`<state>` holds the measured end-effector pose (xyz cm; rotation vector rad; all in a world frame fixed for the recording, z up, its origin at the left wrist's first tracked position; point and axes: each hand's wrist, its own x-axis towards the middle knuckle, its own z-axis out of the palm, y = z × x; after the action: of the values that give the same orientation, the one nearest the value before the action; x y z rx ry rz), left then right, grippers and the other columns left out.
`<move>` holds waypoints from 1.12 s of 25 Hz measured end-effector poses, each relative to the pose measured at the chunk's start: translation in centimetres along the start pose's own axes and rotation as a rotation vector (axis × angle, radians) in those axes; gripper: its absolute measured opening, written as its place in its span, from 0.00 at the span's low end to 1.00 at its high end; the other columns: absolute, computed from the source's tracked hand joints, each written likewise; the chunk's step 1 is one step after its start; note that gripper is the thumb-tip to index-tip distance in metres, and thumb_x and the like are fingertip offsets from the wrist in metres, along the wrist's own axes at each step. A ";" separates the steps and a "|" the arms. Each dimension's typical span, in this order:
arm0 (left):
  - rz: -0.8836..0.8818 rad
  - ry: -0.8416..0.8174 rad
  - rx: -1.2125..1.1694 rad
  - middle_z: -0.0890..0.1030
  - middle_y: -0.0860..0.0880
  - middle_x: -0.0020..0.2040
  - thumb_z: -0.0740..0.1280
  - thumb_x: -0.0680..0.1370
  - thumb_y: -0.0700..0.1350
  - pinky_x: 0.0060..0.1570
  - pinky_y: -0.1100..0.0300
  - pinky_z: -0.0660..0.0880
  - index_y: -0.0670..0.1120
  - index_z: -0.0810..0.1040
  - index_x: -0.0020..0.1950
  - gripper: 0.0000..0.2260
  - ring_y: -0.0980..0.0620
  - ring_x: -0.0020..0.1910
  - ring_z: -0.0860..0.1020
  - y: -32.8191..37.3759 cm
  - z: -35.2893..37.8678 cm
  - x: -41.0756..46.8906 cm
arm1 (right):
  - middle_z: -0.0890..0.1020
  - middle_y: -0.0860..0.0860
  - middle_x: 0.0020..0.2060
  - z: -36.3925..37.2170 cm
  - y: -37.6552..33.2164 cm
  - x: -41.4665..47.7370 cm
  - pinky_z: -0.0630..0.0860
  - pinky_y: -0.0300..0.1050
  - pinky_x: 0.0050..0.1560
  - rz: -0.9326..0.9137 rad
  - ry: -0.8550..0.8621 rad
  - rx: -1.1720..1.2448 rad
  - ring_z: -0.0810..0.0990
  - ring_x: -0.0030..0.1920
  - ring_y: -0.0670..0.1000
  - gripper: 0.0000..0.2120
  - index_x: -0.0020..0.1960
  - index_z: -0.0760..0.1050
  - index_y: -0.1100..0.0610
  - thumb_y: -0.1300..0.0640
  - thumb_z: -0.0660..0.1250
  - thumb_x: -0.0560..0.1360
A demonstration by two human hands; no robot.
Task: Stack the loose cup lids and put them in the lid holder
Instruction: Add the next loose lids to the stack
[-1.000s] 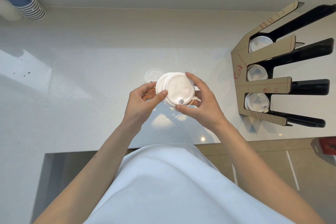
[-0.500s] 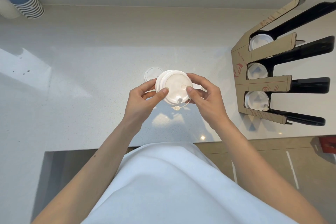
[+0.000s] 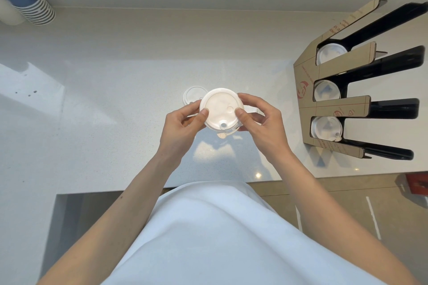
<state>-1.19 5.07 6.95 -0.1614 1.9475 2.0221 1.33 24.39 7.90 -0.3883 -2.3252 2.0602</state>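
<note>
A small stack of white cup lids [image 3: 220,109] is held above the white counter between both hands, top face towards me. My left hand [image 3: 183,126] grips its left rim with the thumb on top. My right hand [image 3: 262,124] grips its right rim the same way. One loose lid [image 3: 191,96] lies flat on the counter just behind the stack, partly hidden by it. The lid holder [image 3: 308,99], brown card with black rails, lies at the right with three slots, each with white lids in it.
A sleeve of blue-and-white paper cups [image 3: 27,4] lies at the far left corner. The counter's front edge [image 3: 208,184] runs just below my wrists, with a cut-out at the lower left. A red object [image 3: 416,184] sits low at the right edge.
The stack has been squared up and turned to face me more flatly. My right thumb has come onto the top lid, and both hands have shifted slightly.
</note>
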 end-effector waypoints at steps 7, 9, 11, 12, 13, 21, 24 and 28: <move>0.010 0.036 -0.015 0.86 0.44 0.56 0.68 0.81 0.40 0.62 0.48 0.80 0.39 0.81 0.66 0.14 0.51 0.51 0.85 0.2 0.2 0.0 | 0.82 0.44 0.53 0.2 -0.5 0.2 0.85 0.49 0.43 -0.006 0.016 -0.013 0.84 0.42 0.46 0.13 0.62 0.79 0.54 0.60 0.70 0.77; 0.004 0.061 -0.026 0.86 0.45 0.55 0.69 0.80 0.40 0.61 0.49 0.81 0.40 0.82 0.65 0.13 0.51 0.52 0.85 0.2 0.2 0.0 | 0.82 0.44 0.53 0.2 -0.5 0.1 0.85 0.49 0.43 -0.005 0.010 -0.008 0.84 0.41 0.46 0.12 0.60 0.79 0.52 0.60 0.70 0.78; 0.000 0.075 -0.028 0.86 0.45 0.55 0.71 0.80 0.41 0.61 0.48 0.81 0.43 0.82 0.62 0.12 0.49 0.54 0.84 0.1 0.1 0.0 | 0.82 0.45 0.53 0.1 -0.4 0.0 0.85 0.49 0.42 -0.004 0.003 -0.004 0.84 0.41 0.46 0.12 0.60 0.79 0.53 0.61 0.70 0.78; -0.002 0.076 -0.025 0.86 0.44 0.55 0.71 0.79 0.41 0.61 0.47 0.81 0.44 0.82 0.62 0.11 0.47 0.55 0.84 0.0 0.0 0.0 | 0.82 0.46 0.54 0.1 -0.4 0.0 0.85 0.49 0.42 -0.003 0.003 -0.007 0.84 0.41 0.46 0.12 0.60 0.79 0.53 0.62 0.70 0.78; -0.008 0.074 -0.023 0.86 0.44 0.55 0.72 0.79 0.41 0.61 0.47 0.81 0.44 0.82 0.62 0.12 0.45 0.56 0.84 0.0 0.0 0.0 | 0.82 0.46 0.54 0.1 -0.4 0.0 0.85 0.50 0.43 -0.002 0.005 -0.011 0.83 0.41 0.46 0.12 0.60 0.79 0.54 0.62 0.70 0.78; -0.079 0.069 -0.082 0.83 0.40 0.58 0.71 0.79 0.39 0.54 0.58 0.83 0.44 0.82 0.57 0.07 0.51 0.50 0.84 0.3 0.2 -0.4 | 0.82 0.46 0.54 0.4 0.0 -0.2 0.84 0.57 0.46 0.038 0.034 -0.035 0.84 0.43 0.49 0.14 0.60 0.78 0.54 0.58 0.73 0.75; -0.074 0.078 -0.078 0.83 0.40 0.58 0.71 0.78 0.38 0.54 0.59 0.83 0.44 0.82 0.57 0.08 0.49 0.52 0.83 0.2 0.2 -0.3 | 0.81 0.46 0.52 0.5 0.4 0.0 0.83 0.58 0.49 0.075 0.037 -0.061 0.84 0.45 0.51 0.18 0.62 0.77 0.53 0.55 0.75 0.74; -0.086 0.089 -0.055 0.85 0.43 0.54 0.72 0.78 0.38 0.56 0.57 0.82 0.39 0.81 0.62 0.13 0.49 0.52 0.84 -0.2 0.0 -0.2 | 0.83 0.49 0.50 0.8 1.0 0.2 0.84 0.58 0.49 0.083 0.037 -0.056 0.85 0.47 0.52 0.17 0.62 0.78 0.56 0.57 0.75 0.74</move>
<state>-0.90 5.03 6.83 -0.3475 1.9036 2.0457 1.15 23.76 6.74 -0.5294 -2.3887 2.0075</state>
